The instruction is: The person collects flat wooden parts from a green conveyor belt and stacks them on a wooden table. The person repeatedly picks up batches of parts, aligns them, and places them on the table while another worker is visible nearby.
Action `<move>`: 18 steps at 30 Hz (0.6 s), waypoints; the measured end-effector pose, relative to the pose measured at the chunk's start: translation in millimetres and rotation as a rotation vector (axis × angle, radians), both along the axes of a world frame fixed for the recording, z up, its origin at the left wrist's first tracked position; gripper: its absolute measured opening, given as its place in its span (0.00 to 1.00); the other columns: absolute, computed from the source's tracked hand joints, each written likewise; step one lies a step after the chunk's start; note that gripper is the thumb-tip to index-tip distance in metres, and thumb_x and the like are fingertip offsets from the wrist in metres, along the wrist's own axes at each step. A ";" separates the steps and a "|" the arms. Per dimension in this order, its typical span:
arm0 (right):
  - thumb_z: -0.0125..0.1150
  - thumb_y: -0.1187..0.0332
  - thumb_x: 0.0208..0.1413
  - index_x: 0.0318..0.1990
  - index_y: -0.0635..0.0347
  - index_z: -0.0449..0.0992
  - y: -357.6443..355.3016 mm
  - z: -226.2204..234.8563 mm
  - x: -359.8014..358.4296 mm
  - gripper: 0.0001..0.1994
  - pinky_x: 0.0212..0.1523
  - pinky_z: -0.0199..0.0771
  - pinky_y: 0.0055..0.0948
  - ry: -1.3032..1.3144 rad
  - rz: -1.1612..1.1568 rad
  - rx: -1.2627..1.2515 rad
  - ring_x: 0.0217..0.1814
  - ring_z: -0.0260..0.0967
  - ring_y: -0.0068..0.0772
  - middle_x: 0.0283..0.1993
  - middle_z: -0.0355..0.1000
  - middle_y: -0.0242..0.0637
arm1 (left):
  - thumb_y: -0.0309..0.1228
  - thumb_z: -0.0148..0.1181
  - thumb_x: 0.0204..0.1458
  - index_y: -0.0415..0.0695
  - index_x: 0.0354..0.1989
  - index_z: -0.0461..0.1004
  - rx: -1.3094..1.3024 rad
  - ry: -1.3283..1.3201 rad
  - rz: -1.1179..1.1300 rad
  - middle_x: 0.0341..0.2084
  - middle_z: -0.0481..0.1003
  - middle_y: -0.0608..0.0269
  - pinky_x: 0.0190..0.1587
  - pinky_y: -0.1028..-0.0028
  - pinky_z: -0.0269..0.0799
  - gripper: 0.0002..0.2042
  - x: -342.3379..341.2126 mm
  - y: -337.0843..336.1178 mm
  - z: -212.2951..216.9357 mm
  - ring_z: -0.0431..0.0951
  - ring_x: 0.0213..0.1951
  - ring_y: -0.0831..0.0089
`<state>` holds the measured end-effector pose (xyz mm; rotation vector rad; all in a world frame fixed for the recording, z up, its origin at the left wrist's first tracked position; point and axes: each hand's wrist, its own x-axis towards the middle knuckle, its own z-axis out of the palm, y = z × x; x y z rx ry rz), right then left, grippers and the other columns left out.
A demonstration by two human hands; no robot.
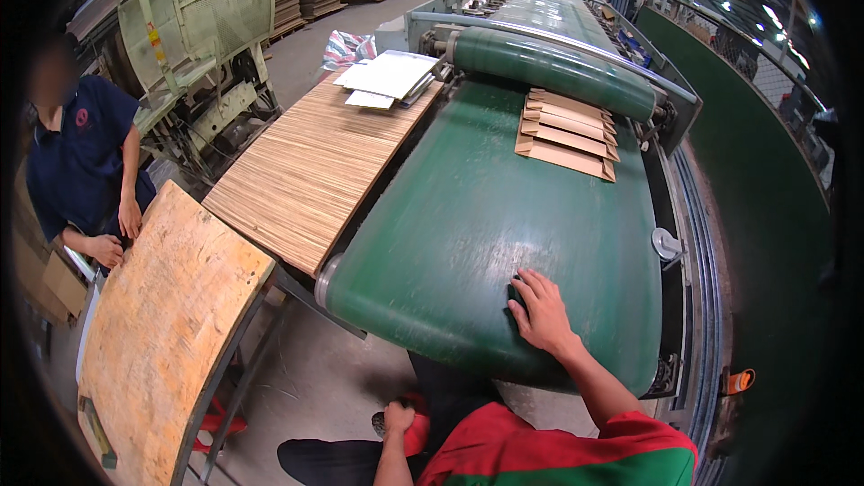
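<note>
My right hand [540,310] lies on the near part of a green conveyor belt [450,243], open, fingers apart and holding nothing. Low down by my legs is my left hand [399,418], its fingers curled closed beside a red object [417,432] whose kind I cannot make out. Whether anything is inside those fingers is hidden. Farther up the belt, folded brown cardboard pieces [569,135] lie overlapping in a row, just before the green roller [549,67], well away from my right hand.
Left of the belt stands a striped wooden tabletop [306,171] with white sheets [389,76] stacked on it. A worn plywood table [171,315] is nearer, with a co-worker [85,153] behind it. A metal rail [697,306] and an orange container [740,382] are at the right.
</note>
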<state>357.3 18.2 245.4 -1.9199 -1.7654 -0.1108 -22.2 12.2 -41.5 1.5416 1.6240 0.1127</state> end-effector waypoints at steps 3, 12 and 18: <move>0.66 0.63 0.63 0.60 0.64 0.76 -8.9 0.8 -11.2 0.21 0.72 0.62 0.52 -0.009 0.012 -0.021 0.75 0.63 0.56 0.70 0.70 0.50 | 0.42 0.60 0.56 0.37 0.49 0.84 0.002 0.015 -0.008 0.49 0.80 0.32 0.63 0.50 0.73 0.22 -1.5 1.8 -4.9 0.78 0.57 0.38; 0.66 0.64 0.62 0.59 0.63 0.77 -13.2 3.7 -22.1 0.20 0.71 0.63 0.52 -0.024 0.016 -0.029 0.73 0.64 0.56 0.69 0.71 0.50 | 0.42 0.59 0.58 0.37 0.52 0.83 -0.007 -0.034 0.066 0.50 0.80 0.34 0.63 0.50 0.73 0.22 -2.4 2.7 2.5 0.78 0.58 0.39; 0.66 0.65 0.62 0.59 0.64 0.77 -13.8 1.8 -21.5 0.20 0.71 0.63 0.51 -0.027 0.016 -0.029 0.73 0.64 0.56 0.68 0.71 0.50 | 0.42 0.59 0.58 0.38 0.51 0.84 -0.029 -0.046 0.078 0.50 0.80 0.34 0.64 0.51 0.72 0.21 -2.2 2.4 4.7 0.78 0.59 0.39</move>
